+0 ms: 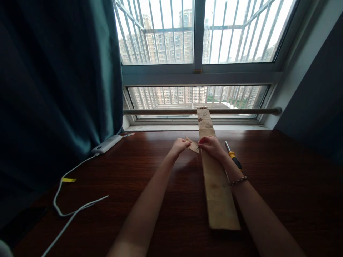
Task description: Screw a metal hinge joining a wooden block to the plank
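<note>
My left hand [180,145] is closed in a pinch on the edge of a small, flat, light-brown piece [193,147], which looks like paper or card. Close by, my right hand [210,144] lies over a long wooden board [218,194], its fingertips pinched at the piece's right side. A thin dark sliver shows at those fingertips, too small to name. The board runs away from me, its far end at the rail by the window. Right of it lies a screwdriver [234,159] with a yellow and black handle, partly behind my right forearm.
On the left of the dark red wooden table [171,200] lies a white power strip [107,144] with a white cable [65,214]. A yellow strip [69,180] is beside the cable. A blue curtain [61,78] hangs at left. A metal rail [166,111] crosses before the window.
</note>
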A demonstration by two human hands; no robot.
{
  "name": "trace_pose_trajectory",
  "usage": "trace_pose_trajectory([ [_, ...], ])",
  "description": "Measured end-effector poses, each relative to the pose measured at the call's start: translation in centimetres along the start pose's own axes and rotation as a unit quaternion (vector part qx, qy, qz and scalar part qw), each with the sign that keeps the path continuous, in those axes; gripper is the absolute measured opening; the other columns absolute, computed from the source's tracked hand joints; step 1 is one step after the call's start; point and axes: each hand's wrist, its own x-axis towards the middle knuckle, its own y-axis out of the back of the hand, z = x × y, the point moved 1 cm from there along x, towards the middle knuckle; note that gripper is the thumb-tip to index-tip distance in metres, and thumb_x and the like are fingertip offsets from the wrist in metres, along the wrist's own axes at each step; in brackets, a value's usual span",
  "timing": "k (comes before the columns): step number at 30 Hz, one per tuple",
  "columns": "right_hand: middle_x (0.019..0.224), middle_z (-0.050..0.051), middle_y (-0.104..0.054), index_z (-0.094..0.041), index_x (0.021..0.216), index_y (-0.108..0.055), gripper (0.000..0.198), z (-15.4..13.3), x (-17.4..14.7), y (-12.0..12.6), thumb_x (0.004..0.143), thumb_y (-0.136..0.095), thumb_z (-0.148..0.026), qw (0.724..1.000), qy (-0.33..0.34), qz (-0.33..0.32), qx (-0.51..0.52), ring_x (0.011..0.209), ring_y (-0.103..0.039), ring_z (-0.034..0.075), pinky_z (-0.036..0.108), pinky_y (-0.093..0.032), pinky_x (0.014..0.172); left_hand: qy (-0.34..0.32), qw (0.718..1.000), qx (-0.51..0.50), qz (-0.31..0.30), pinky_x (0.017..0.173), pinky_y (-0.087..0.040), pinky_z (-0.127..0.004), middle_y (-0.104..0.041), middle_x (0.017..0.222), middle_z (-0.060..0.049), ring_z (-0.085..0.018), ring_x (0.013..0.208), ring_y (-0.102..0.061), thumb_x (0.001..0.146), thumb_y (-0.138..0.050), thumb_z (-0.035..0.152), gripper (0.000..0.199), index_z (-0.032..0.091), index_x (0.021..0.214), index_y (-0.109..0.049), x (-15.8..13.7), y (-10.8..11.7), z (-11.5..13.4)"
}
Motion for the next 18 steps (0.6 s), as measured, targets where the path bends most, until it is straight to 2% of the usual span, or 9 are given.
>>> trace_pose_trajectory([
  [6, 0.074, 0.002, -0.066, -0.021, 0.083, -0.064, 0.017, -0.2, -0.4, -0.1, 0.066, -0.066, -0.024, 0.997, 0.004, 0.02, 0.074, 0.08, -0.057, 0.018, 0.033, -0.041, 0.078, 0.017, 0.999, -0.01, -0.039, 0.038, -0.012, -0.021, -0.028, 0.035, 0.008, -0.003, 0.033, -0.019, 0.064, -0.057, 0.026, 0.017, 0.013, 0.054, -0.052, -0.2, 1.1, 0.6],
  [10, 0.076, 0.003, -0.066, -0.018, 0.086, -0.062, 0.022, -0.4, -0.5, 0.1, 0.065, -0.066, -0.026, 0.987, -0.025, 0.026, 0.16, 0.072, -0.059, 0.016, 0.03, -0.045, 0.068, 0.029, 0.998, 0.019, -0.053, 0.037, -0.011, -0.021, -0.028, 0.036, 0.009, -0.004, 0.032, -0.019, 0.065, -0.056, 0.027, 0.016, 0.013, 0.059, -0.054, -0.3, 1.2, 0.6],
  [13, 0.075, 0.003, -0.066, -0.017, 0.087, -0.061, 0.027, -0.4, -0.5, 0.4, 0.064, -0.067, -0.029, 0.973, -0.047, 0.035, 0.222, 0.068, -0.06, 0.015, 0.028, -0.046, 0.062, 0.032, 0.997, 0.033, -0.061, 0.038, -0.011, -0.022, -0.027, 0.036, 0.008, -0.003, 0.032, -0.018, 0.065, -0.056, 0.028, 0.018, 0.013, 0.057, -0.053, -0.5, 1.2, 0.7],
  [18, 0.079, 0.003, -0.066, -0.018, 0.084, -0.061, 0.029, 0.1, -0.5, 0.7, 0.06, -0.071, -0.03, 0.935, -0.07, 0.064, 0.342, 0.074, -0.061, 0.015, 0.028, -0.047, 0.07, 0.026, 0.996, 0.046, -0.071, 0.039, -0.009, -0.022, -0.025, 0.036, 0.009, -0.003, 0.033, -0.018, 0.064, -0.058, 0.03, 0.022, 0.013, 0.053, -0.05, -0.7, 1.8, 0.8],
])
